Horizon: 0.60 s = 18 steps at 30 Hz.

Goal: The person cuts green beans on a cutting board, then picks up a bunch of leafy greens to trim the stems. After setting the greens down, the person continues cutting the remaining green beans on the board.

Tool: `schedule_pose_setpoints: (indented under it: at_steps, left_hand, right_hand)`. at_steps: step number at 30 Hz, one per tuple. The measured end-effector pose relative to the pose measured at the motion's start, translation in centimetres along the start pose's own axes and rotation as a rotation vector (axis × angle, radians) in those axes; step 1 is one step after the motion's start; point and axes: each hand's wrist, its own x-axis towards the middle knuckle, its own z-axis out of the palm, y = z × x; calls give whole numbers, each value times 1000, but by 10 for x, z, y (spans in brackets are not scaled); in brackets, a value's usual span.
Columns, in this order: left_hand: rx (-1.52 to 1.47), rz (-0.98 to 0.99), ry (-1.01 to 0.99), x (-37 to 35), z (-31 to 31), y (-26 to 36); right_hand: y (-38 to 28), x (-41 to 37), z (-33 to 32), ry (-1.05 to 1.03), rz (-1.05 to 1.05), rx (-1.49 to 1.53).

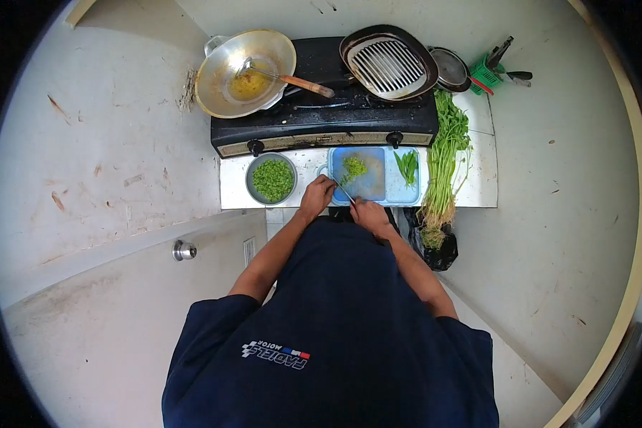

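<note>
My right hand (369, 215) is closed round the handle of a knife (344, 192), its blade slanting up to the left over the blue cutting board (375, 191). At the board's left edge, my left hand (319, 194) has its fingers pressed together near the knife tip. What they hold, if anything, is hidden. Chopped greens (354, 167) lie in a small heap on the board, just beyond the blade. Some longer green pieces (406, 167) rest on the lighter right side of the board. To the left stands a grey bowl (249, 187) full of finely chopped greens (272, 179).
Behind the board is a black gas stove (321, 128) carrying a wok (214, 82) with a wooden-handled ladle (299, 83) and a grill pan (360, 46). Long leafy stalks with roots (444, 164) hang over the counter's right front edge. A green basket (485, 73) holds utensils.
</note>
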Motion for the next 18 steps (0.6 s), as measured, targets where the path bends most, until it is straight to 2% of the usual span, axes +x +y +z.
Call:
schedule_pose_setpoints:
  at_steps: [8, 14, 18]
  left_hand:
    - [-19, 32, 16, 1, -3, -1]
    - [-10, 35, 17, 2, 1, -1]
    - [42, 107, 40, 9, 1, 4]
  right_hand:
    - [4, 4, 1, 41, -36, -7]
    - [5, -2, -10, 4, 64, -3]
    - [6, 1, -13, 47, 121, 24]
